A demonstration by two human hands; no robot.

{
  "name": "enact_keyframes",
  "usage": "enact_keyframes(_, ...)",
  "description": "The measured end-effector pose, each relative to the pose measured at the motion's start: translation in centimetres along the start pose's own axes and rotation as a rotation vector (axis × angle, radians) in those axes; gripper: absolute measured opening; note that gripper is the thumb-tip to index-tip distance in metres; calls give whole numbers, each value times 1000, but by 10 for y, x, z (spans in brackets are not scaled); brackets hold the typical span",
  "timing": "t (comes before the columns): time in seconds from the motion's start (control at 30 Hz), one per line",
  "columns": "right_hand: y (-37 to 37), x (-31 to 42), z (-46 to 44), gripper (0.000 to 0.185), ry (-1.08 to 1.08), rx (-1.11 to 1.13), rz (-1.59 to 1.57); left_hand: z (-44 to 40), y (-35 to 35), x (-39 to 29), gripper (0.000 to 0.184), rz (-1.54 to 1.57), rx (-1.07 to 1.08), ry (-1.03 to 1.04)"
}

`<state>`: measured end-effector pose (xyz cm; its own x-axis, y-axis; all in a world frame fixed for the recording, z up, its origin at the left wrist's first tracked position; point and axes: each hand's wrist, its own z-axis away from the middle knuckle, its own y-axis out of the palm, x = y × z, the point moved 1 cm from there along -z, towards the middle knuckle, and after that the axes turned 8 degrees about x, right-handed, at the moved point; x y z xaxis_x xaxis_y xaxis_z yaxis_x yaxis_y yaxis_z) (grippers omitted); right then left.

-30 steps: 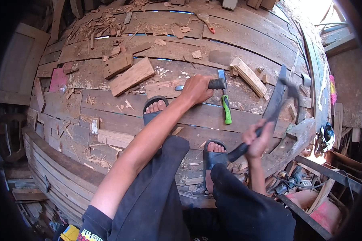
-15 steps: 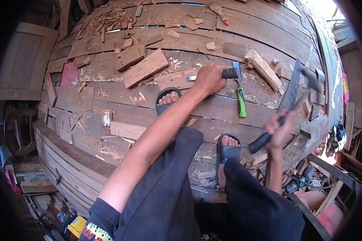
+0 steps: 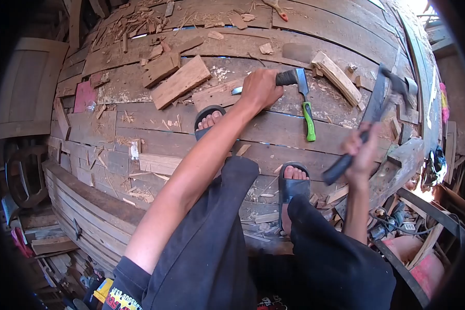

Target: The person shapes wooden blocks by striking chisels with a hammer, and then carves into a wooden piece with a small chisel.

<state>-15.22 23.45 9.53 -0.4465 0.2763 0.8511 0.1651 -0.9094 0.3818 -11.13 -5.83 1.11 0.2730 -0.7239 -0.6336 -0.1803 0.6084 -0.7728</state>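
Observation:
My left hand [image 3: 261,89] is closed around a chisel [image 3: 285,78] with a dark wrapped handle; the handle end sticks out to the right and a shiny metal tip shows on the other side. Just right of that handle, a green-handled chisel [image 3: 309,122] lies on the plank floor. My right hand [image 3: 362,152] grips the black handle of a hammer [image 3: 338,169], whose blurred head is raised at the right. Under the left hand, a flat piece of wood [image 3: 209,99] is partly hidden. Behind the hammer lies a long dark metal blade [image 3: 373,106].
Wood blocks [image 3: 181,82] lie beyond my left foot, and another split block [image 3: 337,80] lies at the right. Chips litter the plank floor [image 3: 201,142]. A paintbrush [image 3: 278,9] is at the top. Stacked boards [image 3: 88,206] stand left; cables and metal parts crowd the lower right.
My right hand and the hammer have risen slightly. My left hand keeps its hold on the chisel. The view has shifted a little, moving the floor items up and left.

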Motion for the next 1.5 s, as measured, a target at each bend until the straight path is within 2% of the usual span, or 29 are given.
enact_keyframes(0.07, 14, -37, 12, 51, 296, 221, 605, 3, -2, 7, 18, -41, 23, -11)
enact_keyframes(0.17, 16, -17, 3, 53, 527, 465, 404, 1, -4, 7, 18, -26, -15, 28)
enact_keyframes(0.27, 6, 11, -5, 52, 337, 328, 536, 2, -6, 11, 19, -14, -37, 29)
enact_keyframes(0.33, 8, 34, -9, 50, 257, 212, 343, 4, -5, 11, 20, -21, 4, -4)
enact_keyframes(0.37, 4, 39, -13, 48, 155, 262, 250, 7, -2, 11, 20, -24, 5, -1)
enact_keyframes(0.47, 17, 24, -9, 46, -10, 97, 106, 3, -5, 13, 20, -44, -15, 13)
enact_keyframes(0.5, 23, 9, -2, 47, -12, 56, 113, 4, -5, 13, 21, -48, -14, 11)
enact_keyframes(0.6, 28, -36, 14, 48, 415, 418, 660, 3, -9, 17, 22, -57, 21, -20)
enact_keyframes(0.7, 32, 4, 10, 50, 513, 423, 563, -1, -6, 18, 23, -52, 16, -25)
enact_keyframes(0.8, 28, 24, 1, 50, 306, 302, 552, 4, -9, 18, 22, -52, -24, -7)
enact_keyframes(0.87, 33, 37, -5, 49, 214, 224, 382, 5, -11, 16, 21, -33, -35, -26)
enact_keyframes(1.0, 37, 11, -6, 48, 111, 168, 343, -3, -24, 15, 19, 48, -70, -115)
enact_keyframes(1.03, 46, -6, 3, 49, 167, 144, 427, -5, -27, 16, 19, 72, -90, -132)
enact_keyframes(1.07, 39, -25, 2, 51, 224, 342, 565, -3, -26, 15, 20, 57, -64, -138)
enact_keyframes(1.13, 39, -28, -1, 51, 425, 486, 614, -1, -25, 15, 24, 20, -12, -132)
enact_keyframes(1.2, 30, -6, -10, 51, 452, 439, 605, -5, -26, 16, 25, 33, -23, -137)
enact_keyframes(1.27, 25, 16, -15, 51, 354, 352, 593, -4, -27, 14, 25, 26, -24, -140)
enact_keyframes(1.33, 18, 36, -21, 52, 275, 382, 302, -2, -27, 10, 24, 0, -22, -140)
enact_keyframes(1.43, 21, 36, -27, 52, 94, 324, 66, -4, -28, 9, 23, 38, 17, -149)
enact_keyframes(1.5, 32, 11, -23, 51, 141, 251, 229, -4, -24, 9, 22, 17, -9, -128)
